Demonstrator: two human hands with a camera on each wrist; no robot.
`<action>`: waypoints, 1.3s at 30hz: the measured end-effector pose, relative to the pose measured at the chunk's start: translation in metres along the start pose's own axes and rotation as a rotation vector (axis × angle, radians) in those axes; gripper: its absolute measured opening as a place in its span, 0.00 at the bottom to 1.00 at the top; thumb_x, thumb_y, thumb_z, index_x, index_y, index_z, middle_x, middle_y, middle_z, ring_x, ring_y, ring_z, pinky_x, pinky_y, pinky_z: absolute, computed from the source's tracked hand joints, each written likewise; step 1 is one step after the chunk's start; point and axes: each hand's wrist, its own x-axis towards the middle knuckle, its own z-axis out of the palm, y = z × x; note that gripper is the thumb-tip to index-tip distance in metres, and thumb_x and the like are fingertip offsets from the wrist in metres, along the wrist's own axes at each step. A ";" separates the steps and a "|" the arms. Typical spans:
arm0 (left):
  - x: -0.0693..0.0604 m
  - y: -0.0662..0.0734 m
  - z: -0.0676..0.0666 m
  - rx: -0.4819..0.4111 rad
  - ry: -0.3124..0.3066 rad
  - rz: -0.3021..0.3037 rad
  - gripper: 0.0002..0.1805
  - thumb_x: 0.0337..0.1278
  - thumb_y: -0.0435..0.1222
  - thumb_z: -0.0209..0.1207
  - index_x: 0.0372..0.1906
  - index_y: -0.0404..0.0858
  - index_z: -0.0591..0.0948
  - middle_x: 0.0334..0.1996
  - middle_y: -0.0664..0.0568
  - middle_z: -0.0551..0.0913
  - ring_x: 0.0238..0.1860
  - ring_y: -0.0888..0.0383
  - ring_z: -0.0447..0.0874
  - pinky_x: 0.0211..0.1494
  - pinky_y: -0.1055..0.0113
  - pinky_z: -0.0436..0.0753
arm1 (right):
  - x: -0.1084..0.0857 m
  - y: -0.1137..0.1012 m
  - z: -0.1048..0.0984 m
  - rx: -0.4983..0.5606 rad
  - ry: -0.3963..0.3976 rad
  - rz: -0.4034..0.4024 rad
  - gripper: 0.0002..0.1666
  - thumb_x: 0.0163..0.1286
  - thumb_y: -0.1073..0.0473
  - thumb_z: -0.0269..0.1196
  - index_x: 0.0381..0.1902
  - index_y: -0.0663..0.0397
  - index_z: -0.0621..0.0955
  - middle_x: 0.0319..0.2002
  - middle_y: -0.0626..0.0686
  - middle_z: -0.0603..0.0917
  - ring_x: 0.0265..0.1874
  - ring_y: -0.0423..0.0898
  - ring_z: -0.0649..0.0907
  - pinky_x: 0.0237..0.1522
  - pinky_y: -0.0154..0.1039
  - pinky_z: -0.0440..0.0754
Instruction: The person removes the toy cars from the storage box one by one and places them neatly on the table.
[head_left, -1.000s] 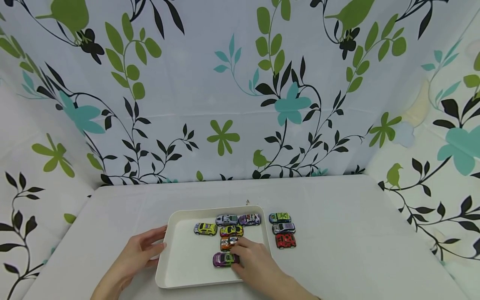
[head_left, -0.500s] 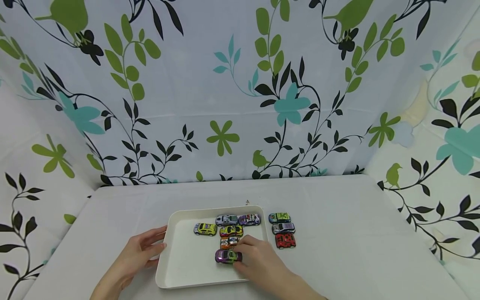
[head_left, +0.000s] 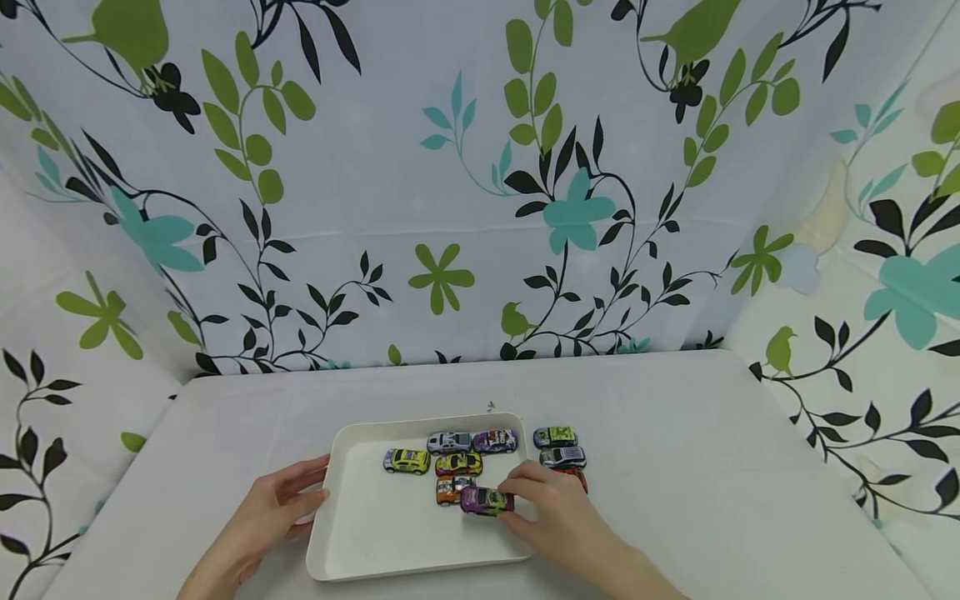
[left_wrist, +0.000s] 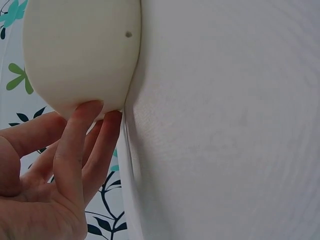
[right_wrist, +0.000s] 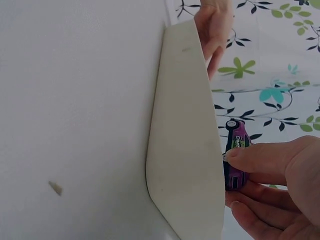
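Observation:
My right hand point(head_left: 558, 508) pinches a purple and green toy car point(head_left: 486, 501) between thumb and fingers, over the right part of the white tray point(head_left: 405, 565). In the right wrist view the toy car point(right_wrist: 237, 155) shows beyond the tray's wall point(right_wrist: 185, 135). My left hand point(head_left: 270, 512) holds the tray's left edge. The left wrist view has its fingertips point(left_wrist: 90, 107) against the tray's outer wall. In the tray lie a yellow car point(head_left: 407, 461), a silver car point(head_left: 449, 442), a purple-white car point(head_left: 495, 441), a yellow-red car point(head_left: 459, 464) and an orange car point(head_left: 452, 490).
Right of the tray, a green car point(head_left: 555, 437), a grey car point(head_left: 562, 457) and a red car point(head_left: 576, 477), partly hidden by my right hand, stand in a column on the white table point(head_left: 660, 467). A patterned cloth point(head_left: 337, 167) hangs behind.
My right hand has moved the purple and green car rightward and slightly up in the head view, away from below the orange car. The left hand keeps its place at the tray.

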 end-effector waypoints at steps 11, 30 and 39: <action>0.000 -0.003 0.000 -0.021 0.003 0.003 0.32 0.66 0.32 0.61 0.72 0.33 0.67 0.69 0.32 0.70 0.57 0.47 0.83 0.47 0.52 0.88 | 0.001 0.015 -0.019 0.007 0.009 0.069 0.15 0.52 0.62 0.78 0.39 0.52 0.88 0.40 0.44 0.85 0.32 0.41 0.83 0.33 0.31 0.85; -0.002 0.000 0.002 -0.012 0.020 -0.007 0.30 0.66 0.31 0.61 0.72 0.34 0.68 0.68 0.33 0.71 0.55 0.49 0.84 0.47 0.52 0.88 | -0.001 0.053 -0.040 -0.046 0.031 0.072 0.16 0.52 0.63 0.78 0.40 0.50 0.89 0.41 0.42 0.86 0.40 0.40 0.87 0.41 0.33 0.87; -0.002 -0.001 0.003 -0.013 0.024 -0.002 0.30 0.67 0.31 0.60 0.72 0.33 0.68 0.68 0.33 0.71 0.55 0.48 0.84 0.47 0.52 0.88 | -0.001 0.073 -0.050 -0.051 0.051 0.066 0.17 0.52 0.65 0.78 0.40 0.51 0.88 0.41 0.41 0.86 0.38 0.40 0.87 0.40 0.34 0.87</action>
